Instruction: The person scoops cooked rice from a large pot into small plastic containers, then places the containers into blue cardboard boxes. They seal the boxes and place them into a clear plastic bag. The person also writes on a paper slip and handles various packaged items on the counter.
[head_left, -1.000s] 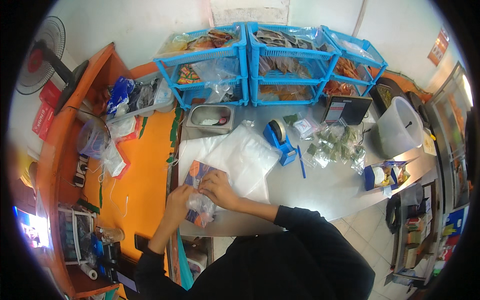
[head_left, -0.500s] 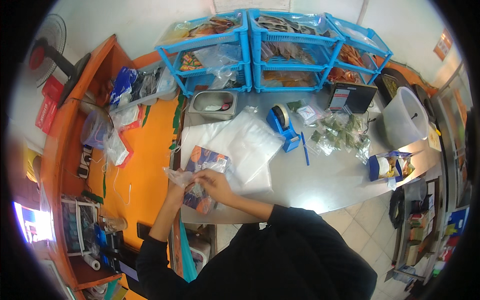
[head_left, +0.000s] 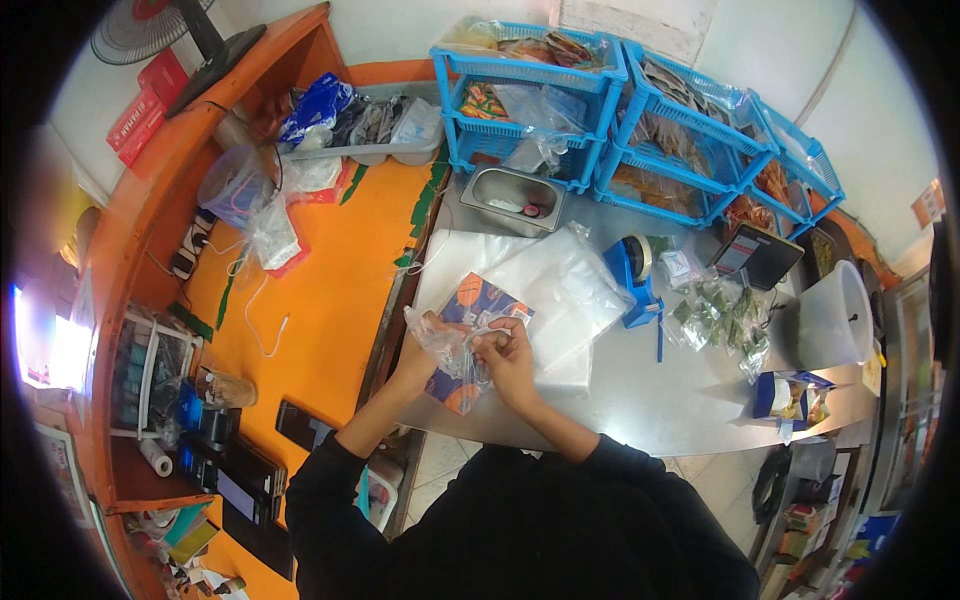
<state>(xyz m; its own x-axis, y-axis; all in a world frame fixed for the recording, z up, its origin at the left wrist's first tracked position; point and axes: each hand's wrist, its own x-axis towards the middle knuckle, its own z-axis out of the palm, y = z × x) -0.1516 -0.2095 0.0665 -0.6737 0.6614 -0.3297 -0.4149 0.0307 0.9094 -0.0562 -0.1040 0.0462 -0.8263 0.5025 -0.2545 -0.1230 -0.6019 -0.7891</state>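
Observation:
A small clear plastic bag (head_left: 447, 348) is held between my two hands over the near left part of the steel table. My left hand (head_left: 415, 365) grips its left side, the fingers partly hidden by the crumpled film. My right hand (head_left: 510, 366) pinches the bag's right side with thumb and fingers closed. Whether anything lies inside the bag I cannot tell. Under the hands lies a dark blue sheet (head_left: 501, 302) with orange ball prints. It rests on a spread of larger clear plastic bags (head_left: 575, 305).
A blue tape dispenser (head_left: 632, 285) and blue pen (head_left: 660, 335) lie right of the bags. Behind stand a steel pan (head_left: 490, 180) and blue tiered racks (head_left: 600, 165). Packets of green leaves (head_left: 722, 315) and a white bucket (head_left: 835, 315) are farther right. An orange counter (head_left: 330, 260) adjoins at left.
My view has turned left, so the table appears farther right. My hands still hold the small bag; it is more spread out, and my right hand has shifted to its right side.

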